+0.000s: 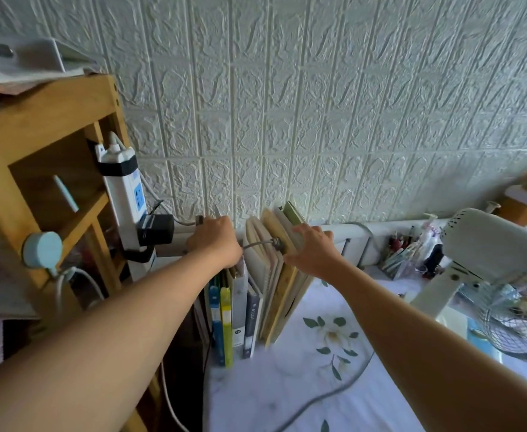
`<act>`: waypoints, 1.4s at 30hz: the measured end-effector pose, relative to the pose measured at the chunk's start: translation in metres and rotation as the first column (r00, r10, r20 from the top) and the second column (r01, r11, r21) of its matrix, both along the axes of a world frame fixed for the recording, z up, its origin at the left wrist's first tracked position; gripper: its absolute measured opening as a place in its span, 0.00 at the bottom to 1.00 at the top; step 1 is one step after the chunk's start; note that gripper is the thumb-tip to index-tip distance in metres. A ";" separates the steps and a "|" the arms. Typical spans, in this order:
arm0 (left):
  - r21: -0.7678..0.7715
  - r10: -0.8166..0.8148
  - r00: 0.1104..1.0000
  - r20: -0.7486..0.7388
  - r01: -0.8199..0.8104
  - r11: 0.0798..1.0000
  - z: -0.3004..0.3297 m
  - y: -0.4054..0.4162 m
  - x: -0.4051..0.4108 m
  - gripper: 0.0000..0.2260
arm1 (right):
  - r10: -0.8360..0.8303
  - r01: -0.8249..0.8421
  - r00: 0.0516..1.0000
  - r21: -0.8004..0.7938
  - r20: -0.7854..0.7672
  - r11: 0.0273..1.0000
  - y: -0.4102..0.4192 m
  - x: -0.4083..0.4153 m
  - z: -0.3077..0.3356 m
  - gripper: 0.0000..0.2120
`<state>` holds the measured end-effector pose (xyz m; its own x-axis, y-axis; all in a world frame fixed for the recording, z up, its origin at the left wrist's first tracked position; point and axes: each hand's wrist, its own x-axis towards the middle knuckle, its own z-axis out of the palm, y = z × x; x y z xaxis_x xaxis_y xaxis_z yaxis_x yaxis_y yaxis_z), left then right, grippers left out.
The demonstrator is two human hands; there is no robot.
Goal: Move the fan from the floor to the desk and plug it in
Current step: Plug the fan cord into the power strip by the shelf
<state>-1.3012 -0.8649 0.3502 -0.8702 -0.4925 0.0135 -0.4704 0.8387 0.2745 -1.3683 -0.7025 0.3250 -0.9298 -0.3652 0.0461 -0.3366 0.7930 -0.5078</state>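
Overhead, the view falls on a worktop (pixel 287 391) covered in a pale cloth with a flower print, pushed up to a wall (pixel 318 88) of embossed white brick-pattern panels. At the right edge the fan (pixel 486 263) stands on the worktop, its white motor housing facing the wall and its wire cage partly out of frame. A row of books (pixel 256 291) stands upright along the left edge, beside a wooden shelf unit (pixel 37 135) carrying a white power strip (pixel 125 194) strapped to its post. The left hand (pixel 215 241) is closed on a plug near the strip; the prongs are blurred. The right hand (pixel 312 251) rests on the book tops, pinching the grey cord (pixel 262 243). The cord (pixel 334 394) also trails across bare cloth in the middle.
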 end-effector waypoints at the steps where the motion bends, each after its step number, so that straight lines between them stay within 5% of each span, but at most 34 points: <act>1: 0.004 -0.012 1.000 -0.011 0.012 1.000 0.000 0.000 0.000 0.20 | -0.002 0.002 1.000 0.002 0.000 1.000 0.000 0.001 -0.001 0.31; 20: 0.109 -0.420 0.906 -0.052 0.424 0.899 -0.007 0.156 0.012 0.27 | -0.284 0.284 0.959 -0.030 0.003 0.959 0.160 0.069 0.000 0.36; 34: 0.126 -0.460 0.888 0.015 0.455 0.882 -0.010 0.375 0.076 0.29 | -0.304 0.305 0.952 -0.049 0.010 0.951 0.375 0.122 -0.015 0.36; 42: 0.128 -0.419 0.908 0.016 0.414 0.901 -0.009 0.434 0.084 0.28 | -0.329 0.331 0.943 -0.072 0.049 0.941 0.445 0.122 -0.022 0.35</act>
